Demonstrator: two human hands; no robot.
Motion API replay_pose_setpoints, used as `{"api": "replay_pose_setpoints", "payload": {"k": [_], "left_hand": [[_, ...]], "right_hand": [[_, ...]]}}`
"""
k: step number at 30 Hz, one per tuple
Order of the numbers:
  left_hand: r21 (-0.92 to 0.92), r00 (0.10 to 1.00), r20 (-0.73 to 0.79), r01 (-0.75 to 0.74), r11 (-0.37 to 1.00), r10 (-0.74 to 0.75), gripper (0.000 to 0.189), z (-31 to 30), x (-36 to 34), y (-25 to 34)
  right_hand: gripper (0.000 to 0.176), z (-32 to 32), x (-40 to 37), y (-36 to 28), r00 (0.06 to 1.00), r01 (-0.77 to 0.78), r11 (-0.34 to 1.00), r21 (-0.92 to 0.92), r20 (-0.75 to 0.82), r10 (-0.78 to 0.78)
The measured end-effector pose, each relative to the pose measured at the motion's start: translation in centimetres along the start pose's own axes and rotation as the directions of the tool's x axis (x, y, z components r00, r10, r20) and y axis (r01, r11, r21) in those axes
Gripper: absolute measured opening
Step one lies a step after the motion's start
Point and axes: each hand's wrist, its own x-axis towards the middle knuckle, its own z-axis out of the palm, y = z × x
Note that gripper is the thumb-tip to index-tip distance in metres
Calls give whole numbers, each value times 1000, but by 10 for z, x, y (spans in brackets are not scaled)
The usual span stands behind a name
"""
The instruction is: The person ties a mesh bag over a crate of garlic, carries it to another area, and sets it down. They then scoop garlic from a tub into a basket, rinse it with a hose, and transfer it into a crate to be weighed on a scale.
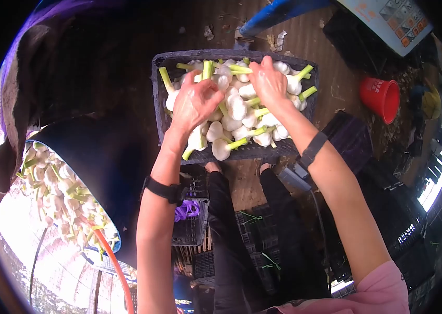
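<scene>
A dark plastic crate (159, 123) is heaped with white garlic bulbs (236, 107) that have short cut green stems. My left hand (196, 104) rests over the left part of the heap, its thumb and fingers apart around a gap. Just beyond its fingertips a thick green stem (208, 69) stands upright. At the back right of the crate, my right hand (269, 83) has curled fingers closed at the end of a pale green garlic stem (240, 68). Its fingertips are partly hidden by the hand itself.
A red bucket (380, 99) stands at the right, below a scale-like keypad panel (396, 23). On the left, a large pile of garlic (61, 196) lies by a blue-edged sheet. A small crate with purple ties (187, 210) sits near my legs. A blue post (278, 15) rises behind.
</scene>
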Motion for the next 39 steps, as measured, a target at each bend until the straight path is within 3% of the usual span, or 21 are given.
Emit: {"api": "replay_pose_setpoints", "payload": {"k": [2,4,5,6,8,10,12,14,15,16,18,23,24,25,26,29,32,34,37,38,39], "left_hand": [[-145,995,52,88,985,-81,25,5,13,-3],[-231,973,146,211,950,-181,26,5,19,-3],[-227,981,69,193,955,-182,25,8,18,-6],[-221,984,-9,173,960,-179,25,9,18,-8],[-249,989,-26,133,959,-144,21,4,10,-2],[-188,987,-65,130,974,-144,19,1,-2,8],[-149,990,-76,106,983,-118,19,0,-7,9],[-63,951,-282,116,991,-129,20,2,-8,11],[9,928,-348,147,989,-135,21,3,-2,15],[5,928,-348,147,989,-136,21,7,6,14],[320,954,-288,179,930,-84,25,13,25,9],[357,936,-197,345,868,-291,34,0,37,11],[373,966,-221,208,904,-132,37,-4,36,14],[392,970,-240,65,918,34,42,-6,36,15],[396,970,-239,65,916,35,42,1,35,10],[246,994,-103,6,969,20,43,21,41,-12],[324,989,116,50,945,-92,40,9,47,-2],[240,1000,5,11,971,-12,39,8,33,-2],[231,990,-34,-123,965,134,33,11,3,4],[232,988,-82,-106,967,128,35,11,-7,9],[218,989,-100,-89,972,113,35,9,-14,11]], "right_hand": [[25,-11,-3,0,1000,17,999,42,-5,-17],[15,-20,-9,-4,954,158,844,512,-298,2],[17,-19,-7,-13,966,106,721,685,-243,89],[18,-15,-3,-24,983,-72,439,895,-12,185],[16,10,7,-37,989,-113,342,933,72,130],[16,18,6,-38,974,-220,544,810,213,76],[19,18,-1,-27,970,-242,481,843,204,131],[23,10,-14,0,972,-184,511,839,79,219],[23,2,-21,15,948,-153,671,726,-84,307],[22,-9,-27,31,900,-147,804,576,-260,350],[25,-25,-34,59,826,-318,833,452,-298,477],[34,-15,-26,70,913,-337,857,390,-85,398],[37,-16,-24,68,927,-326,862,389,-47,372],[32,-23,-31,51,898,-387,922,20,-221,381],[32,-34,-33,38,897,-387,922,24,-220,383],[28,-40,-29,8,979,-53,815,577,-130,156],[22,-15,-8,-27,990,-131,665,735,67,120],[21,-10,13,-38,872,-452,2,892,441,210],[26,23,18,-35,933,-339,132,932,315,171],[25,32,13,-40,952,-284,84,955,271,142],[21,34,6,-48,976,-196,189,962,173,130]]}}
